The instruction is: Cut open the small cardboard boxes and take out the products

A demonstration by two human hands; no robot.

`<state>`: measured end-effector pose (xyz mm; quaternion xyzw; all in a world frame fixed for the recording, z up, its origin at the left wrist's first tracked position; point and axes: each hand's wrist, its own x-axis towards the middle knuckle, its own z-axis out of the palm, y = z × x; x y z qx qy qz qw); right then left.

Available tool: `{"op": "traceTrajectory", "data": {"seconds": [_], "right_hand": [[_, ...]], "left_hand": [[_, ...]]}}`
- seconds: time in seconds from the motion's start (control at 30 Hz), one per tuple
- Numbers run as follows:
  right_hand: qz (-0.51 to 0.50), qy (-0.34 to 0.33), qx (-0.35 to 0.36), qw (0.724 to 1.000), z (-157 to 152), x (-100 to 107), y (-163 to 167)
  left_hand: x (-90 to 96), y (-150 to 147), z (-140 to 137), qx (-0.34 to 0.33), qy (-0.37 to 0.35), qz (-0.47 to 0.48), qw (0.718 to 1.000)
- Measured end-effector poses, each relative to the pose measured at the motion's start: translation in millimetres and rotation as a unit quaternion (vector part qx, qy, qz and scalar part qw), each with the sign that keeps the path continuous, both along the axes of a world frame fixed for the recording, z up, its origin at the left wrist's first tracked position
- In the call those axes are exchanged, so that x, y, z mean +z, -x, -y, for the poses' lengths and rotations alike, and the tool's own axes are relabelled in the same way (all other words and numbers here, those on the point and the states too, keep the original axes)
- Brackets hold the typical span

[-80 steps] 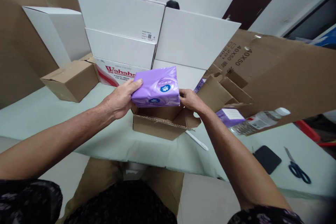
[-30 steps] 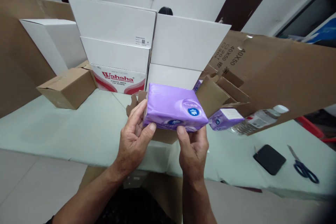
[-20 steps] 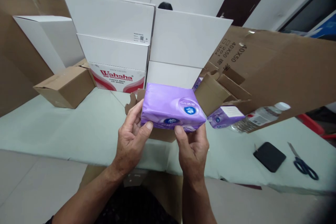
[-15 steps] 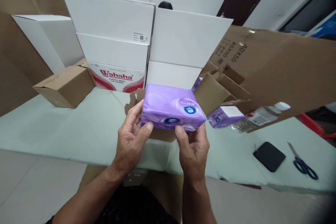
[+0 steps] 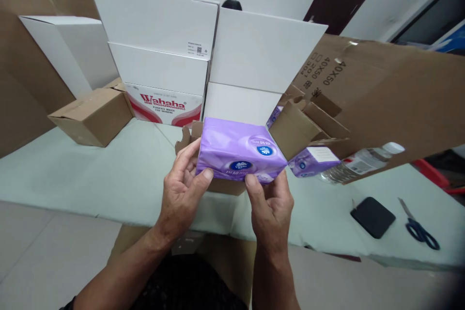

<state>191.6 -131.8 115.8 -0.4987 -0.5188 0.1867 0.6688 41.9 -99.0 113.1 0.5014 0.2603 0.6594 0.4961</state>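
A purple pack of tissues (image 5: pixel 232 143) with blue oval logos is held up in front of me, tilted so that its top and near side show. My left hand (image 5: pixel 183 191) grips its left end, thumb on the near lower edge. On the right end, my right hand (image 5: pixel 271 206) is closed too, its thumb pressed to the near side and its other fingers mostly hidden beneath. Partly covered by the pack, a small open cardboard box (image 5: pixel 227 187) sits on the green-covered table (image 5: pixel 145 186).
Behind stands a white Wahaha carton (image 5: pixel 165 104) with raised flaps. A closed brown box (image 5: pixel 92 114) lies left. To the right are an open cardboard box (image 5: pixel 296 126), another tissue pack (image 5: pixel 308 164), a water bottle (image 5: pixel 363 162), a black flat pad (image 5: pixel 373 217) and scissors (image 5: pixel 417 227).
The tissue pack has tipped slightly, showing more of its near side. Both hands keep their hold. The whole view has shifted a little.
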Motion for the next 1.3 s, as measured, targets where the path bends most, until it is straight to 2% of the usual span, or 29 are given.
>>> {"op": "traceTrajectory", "data": {"seconds": [1.3], "right_hand": [[-0.009, 0.019, 0.002, 1.0, 7.3, -6.1, 0.3]], "left_hand": [[-0.7, 0.5, 2.3, -0.017, 0.024, 0.013, 0.999]]}}
